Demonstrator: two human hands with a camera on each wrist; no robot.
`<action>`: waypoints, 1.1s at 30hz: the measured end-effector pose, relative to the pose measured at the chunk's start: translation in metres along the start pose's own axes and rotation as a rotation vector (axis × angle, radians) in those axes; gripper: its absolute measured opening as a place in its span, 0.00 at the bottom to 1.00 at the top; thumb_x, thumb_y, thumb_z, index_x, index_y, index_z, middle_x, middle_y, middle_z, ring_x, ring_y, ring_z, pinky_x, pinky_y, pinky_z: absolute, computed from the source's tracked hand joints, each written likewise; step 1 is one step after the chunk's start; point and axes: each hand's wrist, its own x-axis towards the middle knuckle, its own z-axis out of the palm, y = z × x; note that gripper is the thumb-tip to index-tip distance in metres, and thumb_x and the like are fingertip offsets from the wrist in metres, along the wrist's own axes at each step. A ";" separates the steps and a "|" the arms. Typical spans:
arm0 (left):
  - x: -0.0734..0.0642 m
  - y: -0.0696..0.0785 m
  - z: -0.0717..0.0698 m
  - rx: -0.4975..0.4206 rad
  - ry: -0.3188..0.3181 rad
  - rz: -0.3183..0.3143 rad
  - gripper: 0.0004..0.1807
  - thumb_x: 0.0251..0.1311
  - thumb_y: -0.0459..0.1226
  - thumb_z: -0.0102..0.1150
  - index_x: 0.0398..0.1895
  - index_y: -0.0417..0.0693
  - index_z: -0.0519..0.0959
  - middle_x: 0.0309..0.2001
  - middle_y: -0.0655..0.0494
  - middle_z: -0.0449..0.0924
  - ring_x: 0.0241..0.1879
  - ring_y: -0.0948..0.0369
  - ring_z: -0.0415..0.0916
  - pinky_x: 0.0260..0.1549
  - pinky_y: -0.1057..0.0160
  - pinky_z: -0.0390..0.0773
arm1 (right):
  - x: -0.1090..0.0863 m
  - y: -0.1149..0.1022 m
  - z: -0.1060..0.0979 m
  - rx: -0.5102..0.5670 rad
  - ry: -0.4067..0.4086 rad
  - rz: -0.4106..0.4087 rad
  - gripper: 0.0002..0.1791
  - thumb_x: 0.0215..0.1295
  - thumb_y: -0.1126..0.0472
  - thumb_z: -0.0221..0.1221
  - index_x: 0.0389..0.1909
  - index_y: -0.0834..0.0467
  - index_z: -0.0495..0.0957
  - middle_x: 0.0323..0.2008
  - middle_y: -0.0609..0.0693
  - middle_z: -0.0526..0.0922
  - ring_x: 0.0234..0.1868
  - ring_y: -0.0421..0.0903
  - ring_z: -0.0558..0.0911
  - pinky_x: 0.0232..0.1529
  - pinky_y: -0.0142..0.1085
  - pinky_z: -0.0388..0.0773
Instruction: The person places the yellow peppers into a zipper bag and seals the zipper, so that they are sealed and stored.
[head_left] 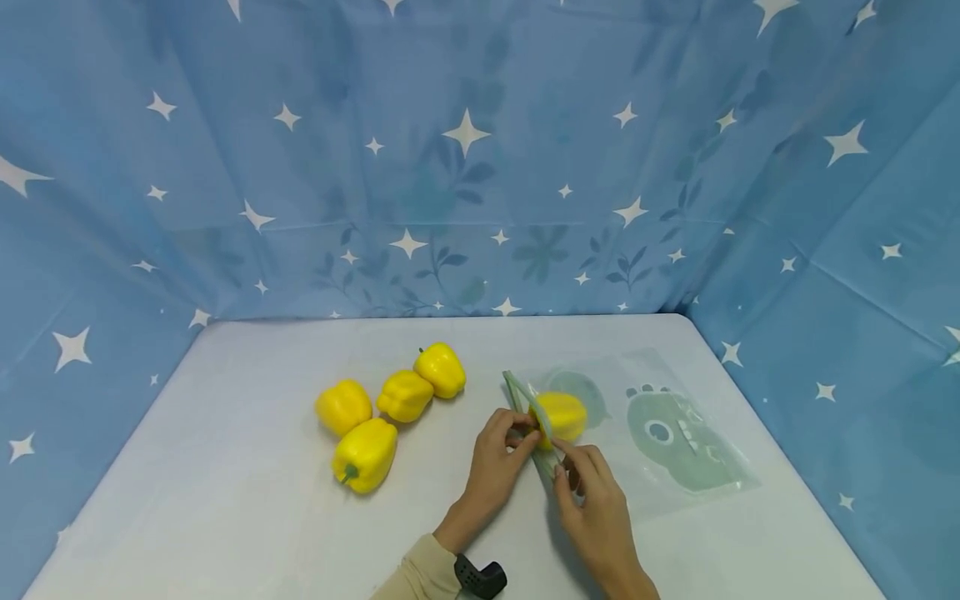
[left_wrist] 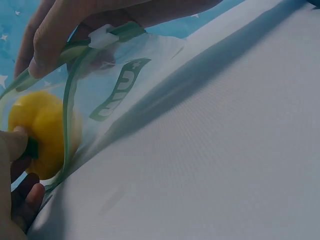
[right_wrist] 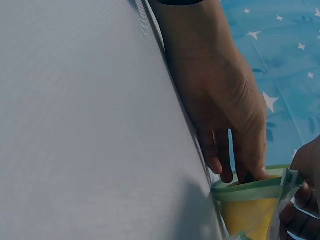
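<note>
A clear zip bag [head_left: 637, 367] with green prints and a green-edged mouth lies on the table, its mouth held apart. Inside the mouth sits a yellow bell pepper [head_left: 564, 414], stem end toward the hands. My left hand [head_left: 498, 458] pinches the pepper at its green stem, as the left wrist view shows; the left hand [right_wrist: 220, 100] reaches down into the opening in the right wrist view. With thumb and fingers, my right hand [head_left: 596, 500] grips the bag's green rim beside the white slider [left_wrist: 103, 37].
Left of the bag, several more yellow bell peppers [head_left: 365, 454] lie grouped on the white table [head_left: 225, 467]. A blue curtain [head_left: 465, 183] with white stars stands behind the table and along both sides.
</note>
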 end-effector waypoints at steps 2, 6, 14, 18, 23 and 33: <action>0.001 0.001 0.000 -0.008 0.004 0.016 0.09 0.71 0.40 0.65 0.49 0.50 0.83 0.47 0.55 0.82 0.44 0.61 0.82 0.41 0.69 0.84 | 0.003 0.000 -0.001 -0.005 0.000 0.002 0.29 0.54 0.79 0.69 0.57 0.58 0.82 0.33 0.42 0.74 0.28 0.36 0.71 0.29 0.18 0.68; 0.004 0.005 -0.001 -0.016 0.009 0.020 0.08 0.71 0.41 0.64 0.49 0.51 0.83 0.46 0.56 0.84 0.43 0.63 0.82 0.40 0.69 0.83 | 0.007 0.000 -0.002 -0.015 -0.006 0.024 0.28 0.54 0.79 0.70 0.57 0.59 0.81 0.30 0.39 0.70 0.27 0.33 0.69 0.28 0.17 0.65; 0.005 0.005 -0.014 0.025 0.010 -0.005 0.08 0.71 0.39 0.64 0.49 0.52 0.84 0.45 0.58 0.86 0.43 0.64 0.83 0.39 0.69 0.83 | 0.009 -0.007 0.005 0.021 -0.022 0.066 0.27 0.56 0.78 0.69 0.57 0.59 0.81 0.30 0.38 0.70 0.28 0.30 0.68 0.28 0.20 0.69; 0.006 0.006 -0.015 0.042 0.002 -0.003 0.09 0.71 0.38 0.64 0.51 0.52 0.87 0.45 0.58 0.88 0.40 0.66 0.82 0.40 0.69 0.83 | 0.011 -0.008 0.004 0.026 -0.015 0.088 0.26 0.56 0.78 0.69 0.56 0.58 0.81 0.30 0.38 0.70 0.28 0.31 0.69 0.27 0.22 0.71; 0.001 0.007 -0.013 0.046 -0.010 -0.025 0.11 0.71 0.39 0.63 0.52 0.52 0.87 0.47 0.57 0.89 0.38 0.68 0.80 0.39 0.69 0.81 | 0.009 -0.006 0.001 0.023 -0.011 0.095 0.25 0.56 0.77 0.70 0.56 0.59 0.82 0.29 0.37 0.70 0.27 0.31 0.68 0.27 0.22 0.71; -0.007 0.001 -0.008 -0.031 0.017 -0.125 0.11 0.76 0.46 0.58 0.54 0.57 0.83 0.50 0.63 0.87 0.47 0.67 0.82 0.45 0.68 0.83 | 0.001 0.006 0.000 0.039 0.018 0.062 0.26 0.56 0.78 0.69 0.55 0.57 0.83 0.30 0.35 0.69 0.28 0.30 0.68 0.28 0.19 0.67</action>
